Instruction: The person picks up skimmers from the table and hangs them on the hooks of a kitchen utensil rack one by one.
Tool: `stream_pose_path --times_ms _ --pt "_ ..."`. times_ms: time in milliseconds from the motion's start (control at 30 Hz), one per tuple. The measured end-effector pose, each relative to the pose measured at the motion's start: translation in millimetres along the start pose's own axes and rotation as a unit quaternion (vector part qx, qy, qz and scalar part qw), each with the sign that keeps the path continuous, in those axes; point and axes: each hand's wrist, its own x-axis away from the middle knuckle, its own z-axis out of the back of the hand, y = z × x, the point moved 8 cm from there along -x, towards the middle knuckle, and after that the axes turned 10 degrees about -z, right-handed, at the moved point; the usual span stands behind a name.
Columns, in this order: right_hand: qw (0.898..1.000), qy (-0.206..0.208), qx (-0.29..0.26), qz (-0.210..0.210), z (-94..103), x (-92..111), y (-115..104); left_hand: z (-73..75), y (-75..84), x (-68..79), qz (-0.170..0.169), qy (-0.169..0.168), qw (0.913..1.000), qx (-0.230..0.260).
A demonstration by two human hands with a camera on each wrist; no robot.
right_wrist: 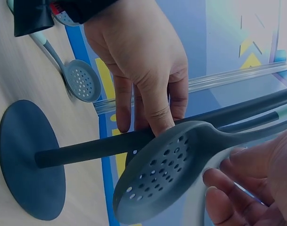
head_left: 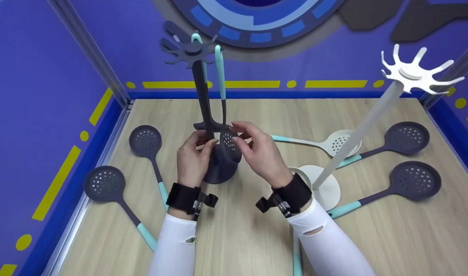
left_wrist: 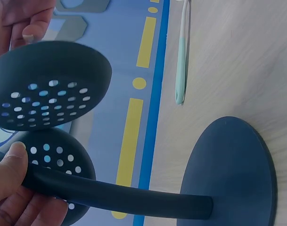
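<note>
My left hand [head_left: 192, 163] grips the pole of a dark utensil stand [head_left: 203, 90], with the thumb across it and the fingers behind. From the hooked top of that stand hangs a dark skimmer [head_left: 231, 147] with a mint handle, its perforated bowl low beside the pole. Behind the pole a second dark skimmer [left_wrist: 56, 148] shows, partly covered by the left hand. My right hand [head_left: 262, 153] is beside the nearer skimmer's bowl, fingers loosely bent. In the right wrist view its fingertips are close to the bowl; nothing lies between them.
Two dark skimmers [head_left: 145, 138] [head_left: 103, 182] lie on the left of the wooden table [head_left: 249, 230]. To the right stands a white utensil stand [head_left: 364, 126]. Around it lie a white skimmer [head_left: 306, 142], two dark skimmers [head_left: 408, 137] [head_left: 416, 180] and a pale utensil partly under my arm.
</note>
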Motion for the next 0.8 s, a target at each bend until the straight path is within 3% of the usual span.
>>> stream_pose_path --times_ms 800 --pt "1.000 0.026 0.005 0.006 39.4 41 2 1.5 0.3 1.8 -0.014 0.001 0.9998 0.016"
